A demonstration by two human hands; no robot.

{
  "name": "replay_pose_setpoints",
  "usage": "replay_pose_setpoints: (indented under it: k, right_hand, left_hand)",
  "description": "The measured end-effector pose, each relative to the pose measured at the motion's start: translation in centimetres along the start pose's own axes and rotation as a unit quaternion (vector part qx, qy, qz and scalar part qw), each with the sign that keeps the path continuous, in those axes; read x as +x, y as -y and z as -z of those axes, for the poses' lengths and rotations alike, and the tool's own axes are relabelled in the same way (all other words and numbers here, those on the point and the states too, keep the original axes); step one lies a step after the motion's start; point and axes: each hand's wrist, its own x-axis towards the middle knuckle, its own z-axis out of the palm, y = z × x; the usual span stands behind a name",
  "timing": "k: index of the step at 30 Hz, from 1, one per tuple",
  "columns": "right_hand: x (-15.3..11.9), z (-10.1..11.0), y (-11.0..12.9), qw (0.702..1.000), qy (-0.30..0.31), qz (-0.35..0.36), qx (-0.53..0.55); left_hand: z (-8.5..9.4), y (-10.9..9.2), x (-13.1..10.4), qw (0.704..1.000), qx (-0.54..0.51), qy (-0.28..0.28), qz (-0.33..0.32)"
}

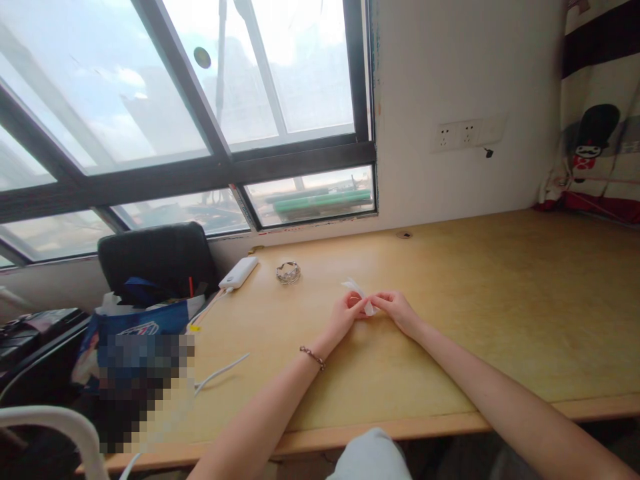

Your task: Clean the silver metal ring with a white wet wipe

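Observation:
Between my two hands is a thin white, partly see-through strip, and I cannot make out whether it is tissue or plastic film. My left hand pinches it from the left, with one end sticking up past the fingers. From the other side my right hand is closed on it, thumb and fingertips pressed together. Both hands meet just above the wooden table. A dark beaded bracelet is on my left wrist. The fingers hide part of the strip.
Left of my hands lie a silvery coiled ring and a white power bank with a cable. Another white cable crosses the table's left side. A black chair and a blue bag stand beyond the left edge.

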Motion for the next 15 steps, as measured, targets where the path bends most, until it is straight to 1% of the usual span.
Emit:
replay_pose_setpoints:
  k: [4, 7, 10, 13, 15]
  right_hand:
    - [-0.2, 0.1, 0.5, 0.999, -0.005, -0.006, -0.050]
    - [-0.2, 0.2, 0.7, 0.998, -0.013, -0.011, -0.058]
    - [0.0, 0.3, 0.2, 0.999, -0.031, -0.017, -0.019]
    - [0.3, 0.3, -0.4, 0.995, -0.069, -0.038, 0.058]
    - [0.5, 0.4, -0.7, 0.987, -0.098, -0.055, 0.117]
  left_hand:
    - [-0.2, 0.4, -0.1, 0.998, 0.046, -0.004, -0.039]
    - [-0.4, 0.4, -0.1, 0.997, 0.054, 0.004, -0.060]
    - [-0.4, 0.2, -0.1, 0.998, 0.036, 0.001, -0.056]
    - [-0.1, 0.3, 0.0, 0.999, 0.004, -0.013, -0.035]
    - [0.1, 0.4, 0.1, 0.999, -0.024, -0.028, -0.015]
